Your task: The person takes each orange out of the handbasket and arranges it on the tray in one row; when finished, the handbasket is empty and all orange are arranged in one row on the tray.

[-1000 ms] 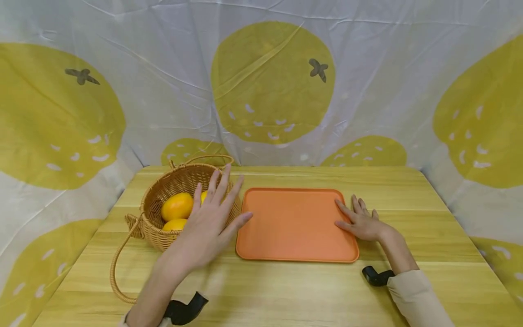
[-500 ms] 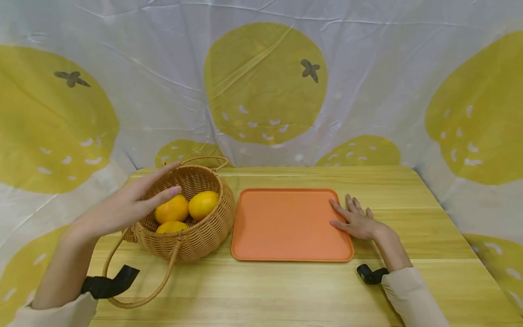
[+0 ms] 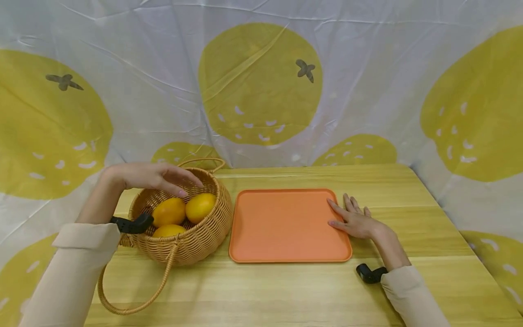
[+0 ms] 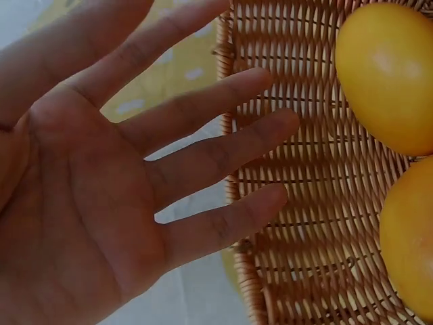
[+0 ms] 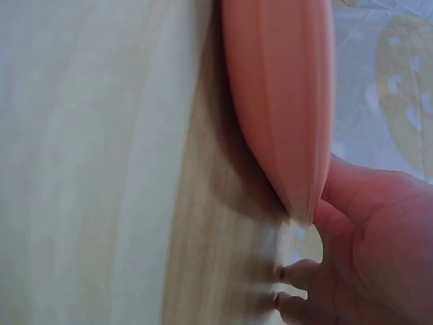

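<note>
A wicker basket (image 3: 204, 243) stands on the left of the wooden table and holds three yellow-orange fruits (image 3: 168, 211). My left hand (image 3: 157, 176) hovers over its back rim, fingers straight and spread, holding nothing; the left wrist view shows that open left hand (image 4: 128, 183) above the basket (image 4: 304, 223) with two fruits (image 4: 389, 74) below. An orange tray (image 3: 286, 225) lies flat beside the basket with nothing on it. My right hand (image 3: 353, 219) rests flat on the tray's right edge, fingers extended. In the right wrist view the right hand (image 5: 358, 250) touches the tray (image 5: 281, 101) rim.
The basket's long loop handle (image 3: 135, 297) lies on the table toward the front left. A white cloth with yellow fruit prints (image 3: 261, 86) hangs behind and around the table. Bare table surface (image 3: 269, 295) stretches along the front.
My left hand swung from the basket's right side round to its left and now reaches over the back rim. The right hand stayed on the tray's edge.
</note>
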The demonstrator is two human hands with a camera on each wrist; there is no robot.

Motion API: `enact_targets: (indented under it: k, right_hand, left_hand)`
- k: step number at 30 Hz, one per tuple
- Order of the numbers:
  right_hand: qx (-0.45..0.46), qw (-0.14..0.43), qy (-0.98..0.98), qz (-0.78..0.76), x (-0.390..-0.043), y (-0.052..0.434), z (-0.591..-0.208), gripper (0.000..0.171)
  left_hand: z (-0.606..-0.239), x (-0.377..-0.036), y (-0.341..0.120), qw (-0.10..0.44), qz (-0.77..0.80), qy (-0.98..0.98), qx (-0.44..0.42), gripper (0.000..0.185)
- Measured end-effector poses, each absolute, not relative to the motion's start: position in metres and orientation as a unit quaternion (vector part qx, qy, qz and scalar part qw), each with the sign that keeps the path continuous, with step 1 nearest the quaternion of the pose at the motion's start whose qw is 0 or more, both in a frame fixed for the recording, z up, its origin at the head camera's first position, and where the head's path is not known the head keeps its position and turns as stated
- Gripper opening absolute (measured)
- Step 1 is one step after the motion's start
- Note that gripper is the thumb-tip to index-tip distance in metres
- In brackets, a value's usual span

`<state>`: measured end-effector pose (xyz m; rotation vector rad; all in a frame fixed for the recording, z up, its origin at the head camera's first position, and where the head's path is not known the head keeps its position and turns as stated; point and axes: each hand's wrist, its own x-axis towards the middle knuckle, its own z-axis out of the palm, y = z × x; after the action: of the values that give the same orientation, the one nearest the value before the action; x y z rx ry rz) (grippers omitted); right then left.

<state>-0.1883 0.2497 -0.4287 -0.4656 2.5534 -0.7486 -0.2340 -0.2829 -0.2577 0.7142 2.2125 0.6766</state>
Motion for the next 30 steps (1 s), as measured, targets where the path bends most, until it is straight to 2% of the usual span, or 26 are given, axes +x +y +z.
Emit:
enact_targets:
  k: [7, 17, 24, 30]
  right_hand:
    - [-0.172, 0.214, 0.921, -0.278, -0.189, 0.251, -0.431, 0.083]
    - [-0.163, 0.218, 0.928, -0.253, -0.189, 0.248, -0.427, 0.08]
    - [-0.163, 0.214, 0.929, -0.255, -0.19, 0.248, -0.433, 0.08]
    - [-0.162, 0.213, 0.93, -0.251, -0.188, 0.246, -0.428, 0.079]
  left_hand:
    - [-0.276, -0.265, -0.276, 0.427, 0.225, 0.83, 0.279, 0.048]
    - [-0.306, -0.287, -0.275, 0.472, 0.242, 0.804, 0.268, 0.056]
    - [-0.318, -0.287, -0.278, 0.465, 0.25, 0.805, 0.271, 0.063]
    - [-0.326, -0.285, -0.274, 0.46, 0.273, 0.81, 0.24, 0.069]
